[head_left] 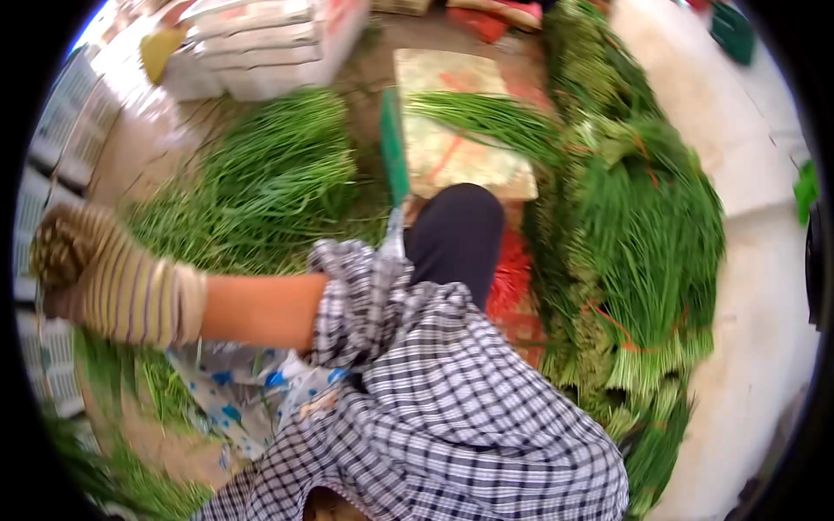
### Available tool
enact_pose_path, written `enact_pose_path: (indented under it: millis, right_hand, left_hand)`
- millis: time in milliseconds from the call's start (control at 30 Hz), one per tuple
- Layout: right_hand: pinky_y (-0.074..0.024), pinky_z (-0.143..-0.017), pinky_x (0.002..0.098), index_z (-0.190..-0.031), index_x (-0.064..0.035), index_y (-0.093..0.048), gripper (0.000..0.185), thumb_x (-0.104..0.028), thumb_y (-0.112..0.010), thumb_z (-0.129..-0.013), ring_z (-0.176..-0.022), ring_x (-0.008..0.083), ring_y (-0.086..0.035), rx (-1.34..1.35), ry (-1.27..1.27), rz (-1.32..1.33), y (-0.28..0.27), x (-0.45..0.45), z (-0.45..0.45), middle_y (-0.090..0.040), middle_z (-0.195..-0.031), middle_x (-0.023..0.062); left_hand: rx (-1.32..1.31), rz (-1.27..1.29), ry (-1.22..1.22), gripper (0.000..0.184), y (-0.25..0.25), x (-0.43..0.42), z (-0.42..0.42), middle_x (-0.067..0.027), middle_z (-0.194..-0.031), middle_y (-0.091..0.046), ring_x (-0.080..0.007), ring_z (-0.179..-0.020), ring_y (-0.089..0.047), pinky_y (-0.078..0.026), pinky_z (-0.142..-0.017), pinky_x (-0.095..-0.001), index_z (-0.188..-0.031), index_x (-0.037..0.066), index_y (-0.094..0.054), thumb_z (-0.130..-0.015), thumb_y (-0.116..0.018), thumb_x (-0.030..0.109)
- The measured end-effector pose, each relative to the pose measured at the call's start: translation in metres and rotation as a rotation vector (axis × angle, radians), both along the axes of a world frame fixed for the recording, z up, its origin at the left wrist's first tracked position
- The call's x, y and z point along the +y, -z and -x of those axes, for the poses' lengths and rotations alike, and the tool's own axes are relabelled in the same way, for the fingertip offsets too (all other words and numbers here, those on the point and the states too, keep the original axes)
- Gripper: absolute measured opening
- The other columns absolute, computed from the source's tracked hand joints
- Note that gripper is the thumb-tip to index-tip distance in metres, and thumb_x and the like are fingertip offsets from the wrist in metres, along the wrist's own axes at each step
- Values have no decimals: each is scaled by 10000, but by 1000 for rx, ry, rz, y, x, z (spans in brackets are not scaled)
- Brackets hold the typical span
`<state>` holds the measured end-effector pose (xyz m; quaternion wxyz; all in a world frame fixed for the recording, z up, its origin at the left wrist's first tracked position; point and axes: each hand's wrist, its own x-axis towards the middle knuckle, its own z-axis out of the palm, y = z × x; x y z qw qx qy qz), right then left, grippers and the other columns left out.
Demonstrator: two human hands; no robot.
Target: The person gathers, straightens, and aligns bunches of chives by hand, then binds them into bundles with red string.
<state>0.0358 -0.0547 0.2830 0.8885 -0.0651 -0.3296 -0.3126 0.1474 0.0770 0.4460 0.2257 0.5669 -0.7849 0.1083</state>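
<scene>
Our checked shirt [504, 391] is nearest. Our left hand [91, 273] has curled fingers, around what we cannot tell. Stalks [478, 113] cross the board's [495, 169] right edge; beyond, an orange tie [631, 346] seemingly keeps a bundle [647, 252] gathered.

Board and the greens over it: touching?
Touching. The head view shows the greens lying across the top of the board.

Left hand [117, 278]: one gripped bunch of stalks [59, 252]. Right of it: one loose heap [269, 174]. Farther right: one pale block [426, 69], one thin bunch [491, 115]; beyond, several bundles [643, 243], overlapping, uncountable.
</scene>
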Motion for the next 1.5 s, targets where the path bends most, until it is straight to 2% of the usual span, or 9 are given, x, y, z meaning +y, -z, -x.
enact_pose_path:
  millis: [100, 367, 500, 767, 833, 933, 1067, 1267, 1500]
  right_hand:
    - [-525, -637, 274, -807, -49, -631, 162, -183, -707, -755, -730, 206, -640, 330, 806, -13, 2, 30, 14, -660, -773, 61]
    - [-557, -805, 366, -1232, -58, -554, 361, -187, -610, -900, -918, 214, -650, 1027, 527, -131, 179, 72, 154, -650, -1079, 83]
    - [-539, -914, 375, -1255, -36, -560, 399, -151, -663, -887, -1048, 226, -641, 1105, 500, -269, 190, 72, 194, -648, -1168, 101]
    - [-533, -915, 375, -1295, -54, -521, 510, -271, -706, -872, -1073, 223, -621, 1169, 409, -129, 173, 75, 209, -622, -1194, 84]
    - [-521, -930, 370, -1307, -51, -514, 544, -305, -713, -869, -1082, 203, -611, 1215, 414, 72, 169, 67, 206, -619, -1201, 70]
    - [-480, -976, 350, -1369, -47, -468, 617, -353, -694, -883, -1118, 188, -583, 1293, 443, 297, 174, 48, 208, -604, -1238, 61]
    - [-391, -1049, 354, -1389, -80, -465, 615, -268, -717, -860, -1299, 227, -430, 1401, 981, 394, 136, 33, 223, -442, -1429, 107]
    - [-316, -1098, 487, -881, -119, -652, 324, -200, -820, -615, -1300, 338, -434, 1531, 1435, 1906, 74, 34, 222, -548, -1327, 111]
    - [-341, -1100, 428, -1011, -21, -661, 212, -202, -578, -938, -1204, 303, -542, 1047, 1298, 592, 58, 4, 247, -625, -1202, 173]
  left_hand:
    - [406, -288, 126, 823, 55, -1, 14, -82, -1197, -519, -121, -962, -489, -381, -954, -336, -1515, 74, -248, -809, -657, 179]
    - [1786, -1054, 279, 845, 251, -43, 96, -44, -1060, -522, -117, -845, -492, -453, -784, -263, -1496, 32, -275, -784, -651, 286]
    - [1903, -1074, 394, 808, 355, -78, 120, -153, -1473, -401, -277, -1318, -447, -364, -1098, -366, -1489, 32, -276, -769, -631, 130]
    - [1786, -1427, 367, 875, 315, 8, 86, -152, -1496, -367, -246, -1365, -378, -306, -1131, -387, -1508, 54, -229, -836, -697, 361]
    - [2165, -1538, -85, 688, 307, 37, 86, -144, -1377, -522, -254, -1240, -529, -427, -1058, -404, -1433, 52, -406, -873, -651, 367]
    - [2662, -1360, 601, 486, 413, 56, 85, -132, -1320, -574, -247, -1179, -578, -483, -1004, -393, -1348, 44, -517, -950, -548, 319]
    - [2667, -1314, 293, 458, 405, 49, 88, -116, -1163, -664, -224, -1023, -650, -550, -894, -366, -1251, 46, -597, -907, -616, 347]
    - [2682, -1383, 436, 513, 390, 46, 97, -119, -1219, -637, -231, -1078, -628, -530, -933, -369, -1305, 57, -554, -905, -599, 375]
    - [2870, -1321, 257, 414, 413, 59, 91, -124, -1181, -659, -231, -1054, -644, -536, -926, -370, -1256, 62, -602, -945, -568, 333]
